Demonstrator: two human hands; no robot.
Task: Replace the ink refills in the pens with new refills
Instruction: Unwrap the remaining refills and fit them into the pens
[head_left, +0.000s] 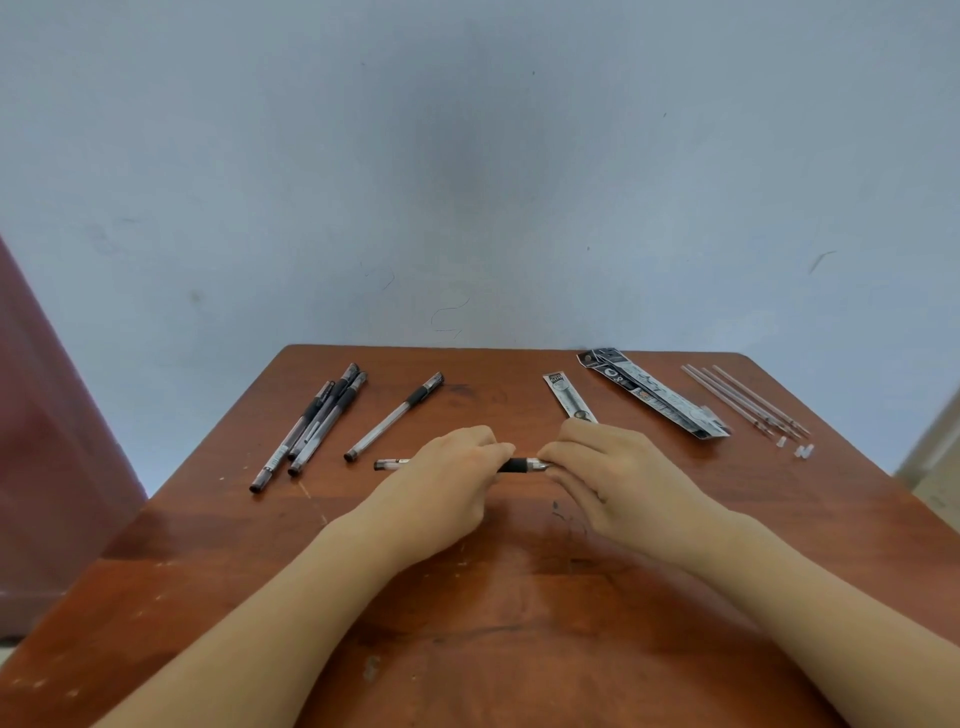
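I hold one clear pen with a black grip level above the middle of the table. My left hand grips its clear barrel, whose end sticks out to the left. My right hand pinches the metal tip end. A single pen lies just behind my left hand. Three more pens lie bunched at the far left. Several thin refills lie side by side at the far right.
The brown wooden table stands against a pale wall. A small refill packet lies behind my right hand and a larger black-and-white packet beside it. Tiny clear caps lie near the refills' tips. A dark red door stands at the left.
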